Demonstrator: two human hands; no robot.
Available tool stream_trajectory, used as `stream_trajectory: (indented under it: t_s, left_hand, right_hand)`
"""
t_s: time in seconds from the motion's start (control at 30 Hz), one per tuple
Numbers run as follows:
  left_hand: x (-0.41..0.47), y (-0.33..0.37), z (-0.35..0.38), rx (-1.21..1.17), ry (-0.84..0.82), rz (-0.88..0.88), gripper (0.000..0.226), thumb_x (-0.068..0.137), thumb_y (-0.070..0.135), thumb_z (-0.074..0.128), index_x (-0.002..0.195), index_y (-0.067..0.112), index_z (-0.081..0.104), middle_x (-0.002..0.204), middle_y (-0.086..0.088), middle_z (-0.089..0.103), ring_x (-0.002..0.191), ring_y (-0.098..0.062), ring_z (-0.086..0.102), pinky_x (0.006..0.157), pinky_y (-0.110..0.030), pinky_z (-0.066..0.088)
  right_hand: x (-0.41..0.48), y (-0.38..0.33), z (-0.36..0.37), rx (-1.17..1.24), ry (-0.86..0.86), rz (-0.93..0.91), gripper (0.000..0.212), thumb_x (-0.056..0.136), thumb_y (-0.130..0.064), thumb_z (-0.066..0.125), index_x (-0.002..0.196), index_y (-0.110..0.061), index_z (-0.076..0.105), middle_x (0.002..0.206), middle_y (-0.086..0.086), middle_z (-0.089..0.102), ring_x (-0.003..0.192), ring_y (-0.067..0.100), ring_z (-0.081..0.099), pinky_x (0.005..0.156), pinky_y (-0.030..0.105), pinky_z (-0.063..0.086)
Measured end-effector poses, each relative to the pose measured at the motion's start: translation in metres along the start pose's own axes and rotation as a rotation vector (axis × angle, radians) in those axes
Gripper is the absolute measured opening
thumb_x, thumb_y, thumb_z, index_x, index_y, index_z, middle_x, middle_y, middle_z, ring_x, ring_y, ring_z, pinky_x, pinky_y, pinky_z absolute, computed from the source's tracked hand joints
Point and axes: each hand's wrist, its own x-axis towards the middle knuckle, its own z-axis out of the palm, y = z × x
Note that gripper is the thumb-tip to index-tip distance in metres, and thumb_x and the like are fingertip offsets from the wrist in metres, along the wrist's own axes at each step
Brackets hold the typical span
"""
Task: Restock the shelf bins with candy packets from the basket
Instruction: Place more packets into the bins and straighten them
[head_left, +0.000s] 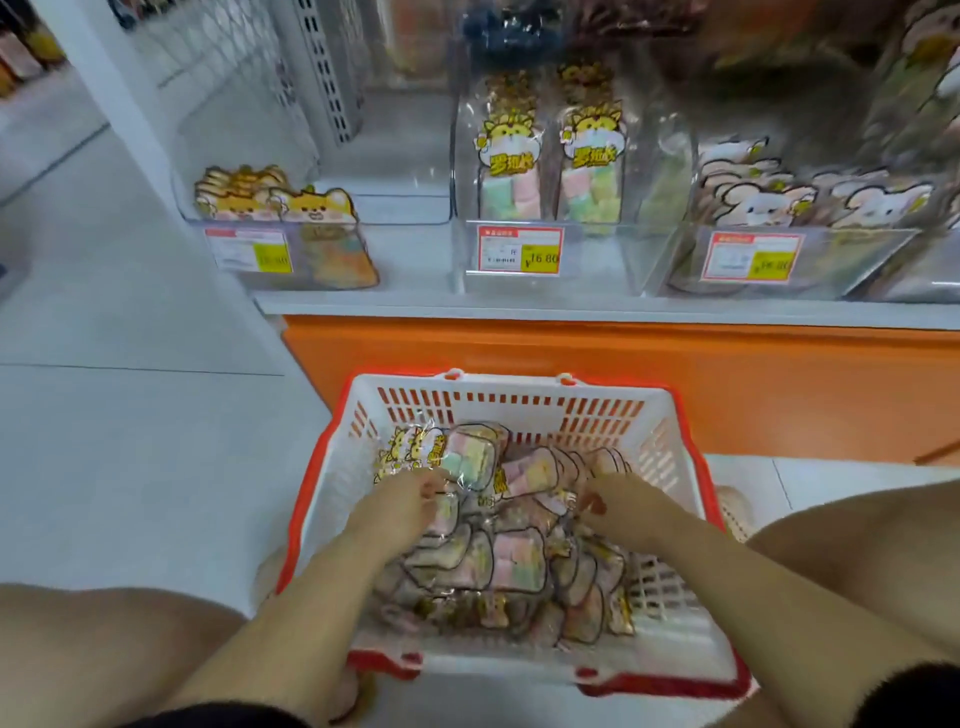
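Two grips work inside the basket at once. Left grip (410, 501): fingers curled onto the near edge of the top packet (470, 460), a pastel-cube pack lying just beyond the fingertips. This is judged a pinch taken at the edge so that the pack lifts clear of the pile. Right grip (621, 506): fingers bent down into the pile; blur hides whether anything is held, so its state cannot be told. Between and beneath both grips lie the candy packets (511, 564), heaped loosely and overlapping. That probably explains the two-handed sort: one grip takes while the other parts or steadies the heap. Around the grips stands the basket (519, 397), with white lattice walls and a red rim, set on the floor (130, 441) between the person's knees (104, 639) and close under the shelf, so each carry is short. Beyond and above the grips, the shelf (571, 307) carries clear bins. The middle bin (597, 260), straight ahead of both grips, holds matching tiger-headed packs standing upright, with open space on the side nearer the right grip; it is judged the likely destination. The left bin (405, 208), beyond the left grip, is low on stock. The right bin (831, 260), beyond the right grip, holds a different white-animal pack. Step in hand: selection; the pinched packet is not yet lifted out of the basket.
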Motion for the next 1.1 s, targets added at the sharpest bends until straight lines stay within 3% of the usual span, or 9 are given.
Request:
stream_trajectory:
  t_s: [0.23, 0.33, 0.43, 0.5, 0.6, 0.7, 0.83, 0.87, 1.1]
  left_hand:
    - [0.006, -0.025, 0.066, 0.27, -0.355, -0.003, 0.057, 0.101, 0.037, 0.051, 0.153, 0.022, 0.034, 0.16, -0.005, 0.026, 0.146, -0.025, 0.03, 0.113, -0.033, 0.033]
    - [0.007, -0.03, 0.077, 0.23, -0.363, -0.039, 0.061, 0.094, 0.039, 0.052, 0.149, 0.046, 0.03, 0.162, -0.003, 0.016, 0.13, -0.028, 0.051, 0.099, -0.04, 0.049]
    - [0.01, -0.028, 0.079, 0.206, -0.39, -0.054, 0.066, 0.092, 0.038, 0.054, 0.151, 0.047, 0.026, 0.162, -0.005, 0.012, 0.129, -0.029, 0.052, 0.098, -0.043, 0.051]
    - [0.011, -0.024, 0.079, 0.214, -0.394, -0.064, 0.067, 0.093, 0.033, 0.053, 0.153, 0.042, 0.026, 0.164, -0.007, 0.009, 0.135, -0.03, 0.047, 0.102, -0.043, 0.049]
    - [0.01, -0.023, 0.082, 0.225, -0.392, -0.084, 0.069, 0.092, 0.028, 0.051, 0.155, 0.039, 0.025, 0.164, -0.01, 0.006, 0.127, -0.034, 0.054, 0.097, -0.041, 0.051]
    - [0.007, -0.02, 0.083, 0.197, -0.374, -0.102, 0.061, 0.094, 0.035, 0.05, 0.151, 0.04, 0.029, 0.161, -0.009, 0.014, 0.119, -0.036, 0.058, 0.093, -0.042, 0.052]
    - [0.005, -0.02, 0.082, 0.231, -0.378, -0.103, 0.063, 0.094, 0.032, 0.05, 0.153, 0.039, 0.028, 0.165, -0.003, 0.005, 0.121, -0.032, 0.058, 0.097, -0.044, 0.052]
    - [0.006, -0.02, 0.081, 0.232, -0.38, -0.102, 0.064, 0.094, 0.032, 0.05, 0.153, 0.039, 0.027, 0.166, -0.002, 0.003, 0.123, -0.031, 0.057, 0.097, -0.044, 0.052]
    - [0.009, -0.016, 0.074, 0.268, -0.357, -0.072, 0.052, 0.097, 0.041, 0.051, 0.147, 0.032, 0.038, 0.161, -0.009, 0.018, 0.125, -0.032, 0.055, 0.097, -0.044, 0.051]
  right_hand:
    - [0.014, 0.018, 0.048, 0.13, -0.34, 0.181, 0.021, 0.097, -0.024, 0.053, 0.078, -0.02, 0.048, 0.072, 0.003, 0.043, 0.061, 0.016, 0.039, 0.061, 0.032, 0.032]
    - [0.012, 0.023, 0.065, 0.418, -0.391, 0.399, 0.029, 0.099, -0.026, 0.058, 0.082, -0.018, 0.037, 0.078, 0.004, 0.042, 0.072, 0.015, 0.047, 0.061, 0.029, 0.039]
    - [0.015, 0.021, 0.084, 0.859, -0.255, 0.544, 0.023, 0.09, -0.013, 0.071, 0.103, -0.004, 0.054, 0.102, 0.017, 0.061, 0.101, 0.026, 0.061, 0.077, 0.04, 0.058]
    - [0.019, 0.02, 0.101, 0.903, 0.002, 0.602, 0.009, 0.089, -0.005, 0.069, 0.089, -0.007, 0.06, 0.083, 0.013, 0.063, 0.077, 0.021, 0.06, 0.073, 0.034, 0.057]
    - [0.023, 0.023, 0.122, 0.936, 0.209, 0.681, 0.014, 0.088, -0.003, 0.068, 0.088, -0.015, 0.062, 0.084, 0.006, 0.063, 0.075, 0.021, 0.055, 0.077, 0.037, 0.049]
    - [0.034, 0.035, 0.148, 0.916, 0.057, 0.717, 0.031, 0.081, -0.02, 0.076, 0.11, -0.026, 0.068, 0.099, 0.009, 0.07, 0.083, 0.025, 0.06, 0.073, 0.039, 0.055]
    - [0.033, 0.024, 0.131, 0.759, 0.078, 0.636, 0.011, 0.089, -0.021, 0.069, 0.082, -0.019, 0.06, 0.064, -0.002, 0.055, 0.056, 0.012, 0.046, 0.044, 0.019, 0.032]
    - [0.034, 0.023, 0.128, 0.711, 0.088, 0.605, 0.027, 0.093, -0.02, 0.064, 0.069, -0.017, 0.054, 0.058, -0.003, 0.048, 0.052, 0.009, 0.041, 0.042, 0.018, 0.027]
    - [0.021, 0.017, 0.098, 0.697, 0.068, 0.556, 0.05, 0.081, 0.002, 0.062, 0.049, -0.017, 0.028, 0.049, -0.001, 0.027, 0.05, 0.017, 0.027, 0.052, 0.028, 0.021]
